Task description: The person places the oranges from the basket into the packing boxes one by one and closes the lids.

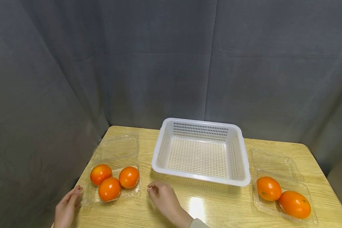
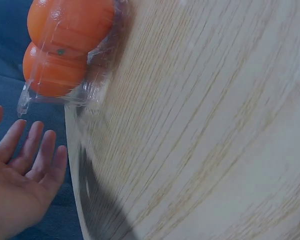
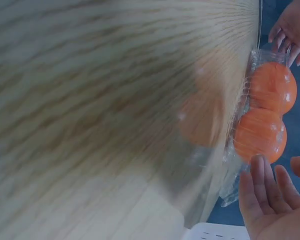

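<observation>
On the left of the table, a clear plastic clamshell box (image 1: 118, 148) stands open, its lid folded back, with three oranges (image 1: 109, 189) in its base. My left hand (image 1: 66, 207) is at the box's left edge; in the left wrist view its fingers (image 2: 42, 155) extend beside the box corner and hold nothing. To the right of the same box is my right hand (image 1: 166, 201), loosely bent and holding nothing. The right wrist view shows its relaxed fingers (image 3: 272, 187) pointing toward the oranges (image 3: 260, 135).
A white perforated plastic basket (image 1: 202, 177) sits at the back middle of the table (image 1: 225, 209). Off to the right, a second open clamshell (image 1: 276, 164) holds two oranges (image 1: 294, 204). Grey curtains (image 1: 165, 63) hang behind and at the sides.
</observation>
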{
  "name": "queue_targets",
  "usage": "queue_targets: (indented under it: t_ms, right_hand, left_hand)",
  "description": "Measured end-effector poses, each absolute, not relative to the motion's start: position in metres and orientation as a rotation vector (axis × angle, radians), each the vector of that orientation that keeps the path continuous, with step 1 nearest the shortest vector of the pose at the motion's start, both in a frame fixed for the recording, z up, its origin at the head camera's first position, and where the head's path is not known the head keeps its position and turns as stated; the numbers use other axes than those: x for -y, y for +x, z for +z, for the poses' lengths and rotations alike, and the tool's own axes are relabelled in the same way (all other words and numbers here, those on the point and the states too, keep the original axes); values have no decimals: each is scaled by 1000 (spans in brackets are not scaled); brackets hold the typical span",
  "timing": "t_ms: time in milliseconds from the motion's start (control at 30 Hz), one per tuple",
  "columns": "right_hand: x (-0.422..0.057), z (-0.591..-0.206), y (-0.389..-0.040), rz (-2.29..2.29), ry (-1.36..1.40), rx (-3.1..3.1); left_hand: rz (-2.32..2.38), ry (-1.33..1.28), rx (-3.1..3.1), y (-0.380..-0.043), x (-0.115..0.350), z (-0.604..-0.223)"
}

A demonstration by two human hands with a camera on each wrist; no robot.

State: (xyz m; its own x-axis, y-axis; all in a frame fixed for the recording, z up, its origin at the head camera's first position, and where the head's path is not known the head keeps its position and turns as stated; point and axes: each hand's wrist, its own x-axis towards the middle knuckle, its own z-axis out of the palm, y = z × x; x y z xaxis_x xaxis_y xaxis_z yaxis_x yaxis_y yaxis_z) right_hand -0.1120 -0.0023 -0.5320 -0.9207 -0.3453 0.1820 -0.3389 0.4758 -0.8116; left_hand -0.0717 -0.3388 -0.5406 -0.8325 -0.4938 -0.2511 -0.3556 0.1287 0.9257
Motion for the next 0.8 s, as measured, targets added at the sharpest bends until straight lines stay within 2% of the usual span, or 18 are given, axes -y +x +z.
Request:
queue_targets:
  t_ms: [167, 467, 800]
  right_hand:
    - [9, -537, -116, -1560, -572, -2629]
    - [23, -536, -123, -1688, -336, -2346]
    - [34, -540, -122, -1742, -323, -2330]
  left_hand:
    - [-1827, 922, 2322, -74, 336, -543]
    - [-1802, 865, 2345, -74, 332, -549]
    - [-1790, 861, 2357, -73, 324, -549]
